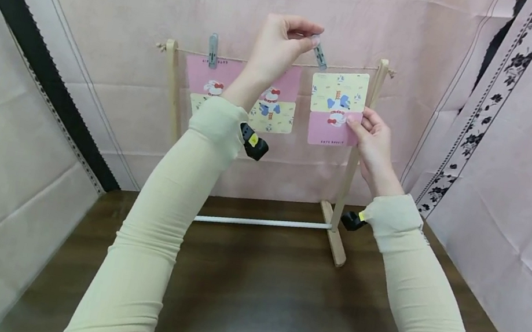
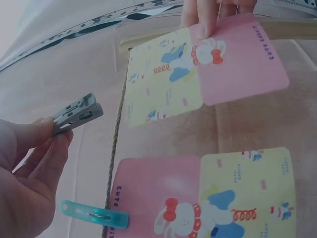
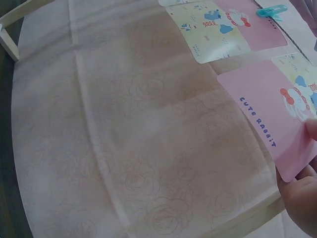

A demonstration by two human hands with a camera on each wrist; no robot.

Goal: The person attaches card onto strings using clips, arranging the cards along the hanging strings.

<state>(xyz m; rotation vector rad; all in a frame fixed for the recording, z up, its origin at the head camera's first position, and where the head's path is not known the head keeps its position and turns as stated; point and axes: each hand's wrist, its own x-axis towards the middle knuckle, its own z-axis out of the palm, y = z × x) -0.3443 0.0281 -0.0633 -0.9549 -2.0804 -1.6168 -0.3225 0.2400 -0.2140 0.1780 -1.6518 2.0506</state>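
Gripping a grey clothespin [image 1: 319,55] between fingertips, our left hand [image 1: 280,45] hovers at the string [image 1: 273,62]; our right hand [image 1: 375,140] pinches the yellow-and-pink card [image 1: 336,107] beneath. We should square the card's top edge against the string before clipping.

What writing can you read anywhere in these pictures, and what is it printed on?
"CUTE RABBIT": in dark blue capitals along the pink edge of the card that the right hand holds, plain in the right wrist view.
"CUTE ...": the start of the same words on the pink half of the card hanging from the string; the rest is cut off.
Tiny print on the cards' yellow halves is too small to read.
The grey clip in the left hand shows no writing.
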